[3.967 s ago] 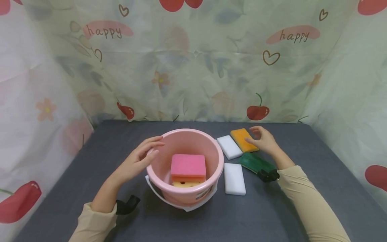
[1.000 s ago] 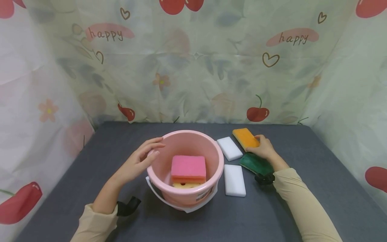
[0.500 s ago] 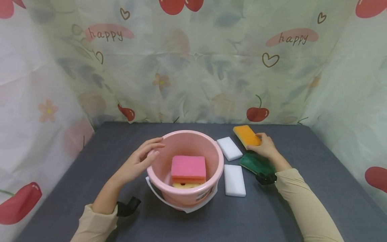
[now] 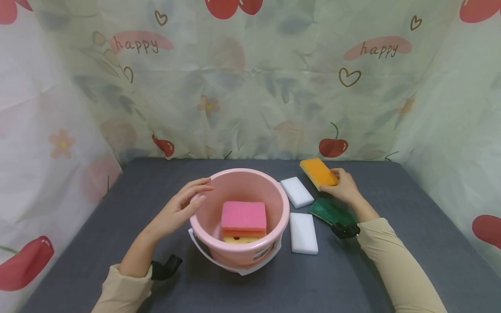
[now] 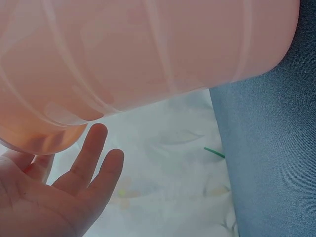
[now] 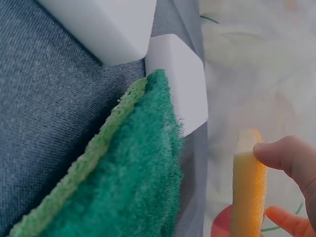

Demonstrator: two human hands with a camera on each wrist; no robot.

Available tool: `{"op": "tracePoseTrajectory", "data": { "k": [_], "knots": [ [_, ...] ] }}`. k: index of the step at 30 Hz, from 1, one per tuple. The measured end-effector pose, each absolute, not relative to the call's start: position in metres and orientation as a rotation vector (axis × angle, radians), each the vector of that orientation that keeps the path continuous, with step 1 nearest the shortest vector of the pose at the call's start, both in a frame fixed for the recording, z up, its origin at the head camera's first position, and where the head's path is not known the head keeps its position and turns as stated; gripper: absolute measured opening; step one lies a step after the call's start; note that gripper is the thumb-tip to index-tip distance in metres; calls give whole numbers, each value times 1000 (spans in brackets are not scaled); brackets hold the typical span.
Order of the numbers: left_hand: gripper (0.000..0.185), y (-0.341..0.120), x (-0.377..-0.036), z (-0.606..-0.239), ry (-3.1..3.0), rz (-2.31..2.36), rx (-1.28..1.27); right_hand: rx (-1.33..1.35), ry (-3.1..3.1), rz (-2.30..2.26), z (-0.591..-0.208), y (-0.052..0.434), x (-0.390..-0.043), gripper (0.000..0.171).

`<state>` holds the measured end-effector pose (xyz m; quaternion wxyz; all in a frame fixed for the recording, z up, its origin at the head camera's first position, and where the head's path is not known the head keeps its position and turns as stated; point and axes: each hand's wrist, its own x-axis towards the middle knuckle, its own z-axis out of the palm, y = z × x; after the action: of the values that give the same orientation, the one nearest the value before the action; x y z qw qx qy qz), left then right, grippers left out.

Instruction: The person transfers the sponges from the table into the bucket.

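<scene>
A pink bucket (image 4: 274, 198) stands mid-table with a pink sponge (image 4: 243, 215) stacked on a yellow one inside. My left hand (image 4: 184, 204) rests with straight fingers on the bucket's left rim; in the left wrist view the bucket wall (image 5: 148, 54) fills the top above my fingers (image 5: 94, 153). My right hand (image 4: 341, 186) grips an orange sponge (image 4: 318, 172), lifted and tilted above the table; its yellow edge (image 6: 247, 187) shows in the right wrist view. A green scouring sponge (image 4: 330, 211) lies under that wrist, also the green sponge (image 6: 123, 197) close up.
Two white sponge blocks lie right of the bucket, one farther (image 4: 297, 191) and one nearer (image 4: 303, 232). The table (image 4: 391, 261) is dark grey cloth. Printed curtains (image 4: 250, 87) close off the back and both sides.
My right hand closed on the orange sponge and raised it off the table, tilting it up toward the back. The left hand and bucket stayed put.
</scene>
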<state>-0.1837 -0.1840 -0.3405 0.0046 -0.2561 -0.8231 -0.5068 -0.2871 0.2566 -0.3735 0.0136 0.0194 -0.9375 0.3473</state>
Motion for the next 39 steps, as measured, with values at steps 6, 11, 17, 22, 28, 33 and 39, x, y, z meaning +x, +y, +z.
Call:
{"op": "tracePoseTrajectory", "data": {
  "k": [6,11,17,22,28,33,39],
  "knots": [
    [35,-184,-184,-341,-2574,-1592,-806,90,-2869,1087,-371,256,-285,72],
    [35,-184,-183,-340,-2571,-1598,-806,94,-2845,1079,-369,255,-286,71],
    [35,-183,-183,-340,-2576,-1595,-802,80,-2823,1089,-366,252,-285,69],
    [35,-183,-182,-339,-2581,-1590,-797,82,-2792,1100,-362,250,-284,67],
    [34,-183,-182,-339,-2575,-1586,-802,76,-2774,1103,-358,248,-282,66],
    [34,-183,-182,-339,-2568,-1595,-807,81,-2760,1098,-355,245,-281,65],
    [35,-183,-182,-339,-2567,-1600,-808,69,-2756,1094,-352,243,-279,66]
  ]
}}
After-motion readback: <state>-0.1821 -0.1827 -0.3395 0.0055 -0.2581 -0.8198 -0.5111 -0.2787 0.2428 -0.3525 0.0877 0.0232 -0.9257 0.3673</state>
